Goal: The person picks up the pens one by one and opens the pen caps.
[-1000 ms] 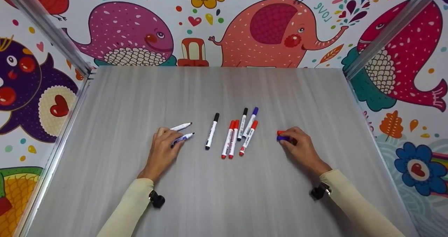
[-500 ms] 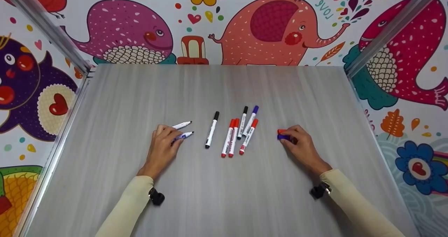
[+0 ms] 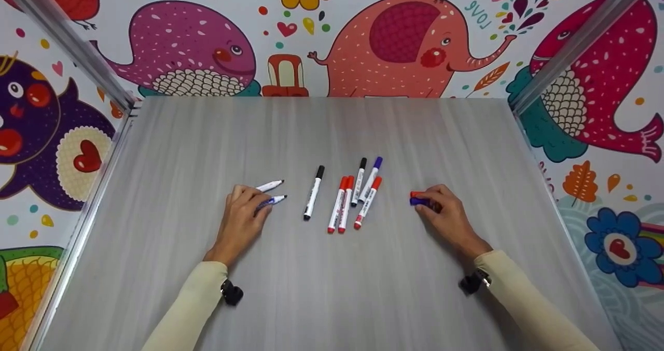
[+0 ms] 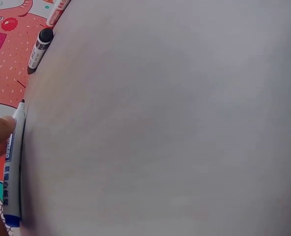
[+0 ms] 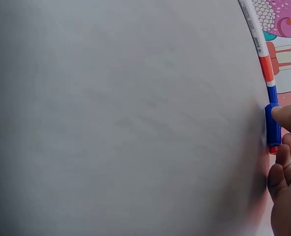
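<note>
In the head view my left hand pinches a blue-lettered white marker, its cap off and its dark tip pointing right. A second uncapped marker sticks out beyond the fingers, its rear hidden by the hand. The left wrist view shows the thumb against the held marker's barrel, which ends in a blue plug. Over on the right, my right hand grips a blue marker cap between thumb and fingers. Just beside it a red cap peeks out, mostly hidden by the blue cap and fingers.
Between the hands lie capped markers: a black one apart on the left, two red ones side by side, another black, a blue and a third red. The grey table meets cartoon-printed walls.
</note>
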{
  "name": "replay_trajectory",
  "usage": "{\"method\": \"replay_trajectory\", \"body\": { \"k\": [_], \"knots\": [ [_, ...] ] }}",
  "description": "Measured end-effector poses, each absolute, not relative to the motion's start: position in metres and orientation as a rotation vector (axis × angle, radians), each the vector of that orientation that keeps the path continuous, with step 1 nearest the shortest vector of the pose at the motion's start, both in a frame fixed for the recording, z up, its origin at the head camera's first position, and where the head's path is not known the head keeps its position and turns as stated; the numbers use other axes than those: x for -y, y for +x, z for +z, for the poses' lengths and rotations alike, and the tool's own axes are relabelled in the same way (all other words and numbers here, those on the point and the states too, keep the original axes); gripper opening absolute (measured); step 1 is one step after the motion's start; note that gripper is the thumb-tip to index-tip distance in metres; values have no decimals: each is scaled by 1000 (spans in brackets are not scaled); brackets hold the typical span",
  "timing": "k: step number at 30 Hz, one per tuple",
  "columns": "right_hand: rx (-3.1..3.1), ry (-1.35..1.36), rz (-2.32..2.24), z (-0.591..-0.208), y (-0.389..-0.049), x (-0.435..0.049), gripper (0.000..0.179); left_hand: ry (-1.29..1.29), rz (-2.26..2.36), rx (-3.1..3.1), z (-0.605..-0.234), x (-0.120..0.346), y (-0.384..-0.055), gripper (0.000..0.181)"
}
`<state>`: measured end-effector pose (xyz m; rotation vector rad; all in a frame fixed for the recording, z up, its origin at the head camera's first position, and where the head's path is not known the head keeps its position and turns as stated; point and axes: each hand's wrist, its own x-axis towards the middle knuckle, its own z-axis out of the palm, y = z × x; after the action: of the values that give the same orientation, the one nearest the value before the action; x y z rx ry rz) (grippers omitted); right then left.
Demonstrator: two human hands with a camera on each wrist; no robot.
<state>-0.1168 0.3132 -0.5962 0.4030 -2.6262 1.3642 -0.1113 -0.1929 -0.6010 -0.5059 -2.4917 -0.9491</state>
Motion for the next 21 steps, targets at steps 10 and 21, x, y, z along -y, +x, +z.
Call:
{"method": "replay_trajectory", "body": {
  "k": [10,21],
  "knots": [
    [2551,432,1447,-589,-120,-313,26,-500,-973,2508,-593,190,-108,18],
    [2479,450,1496,-559,-110,-292,23,-507,-978,2548,-587,185,-106,19]
  ]
}}
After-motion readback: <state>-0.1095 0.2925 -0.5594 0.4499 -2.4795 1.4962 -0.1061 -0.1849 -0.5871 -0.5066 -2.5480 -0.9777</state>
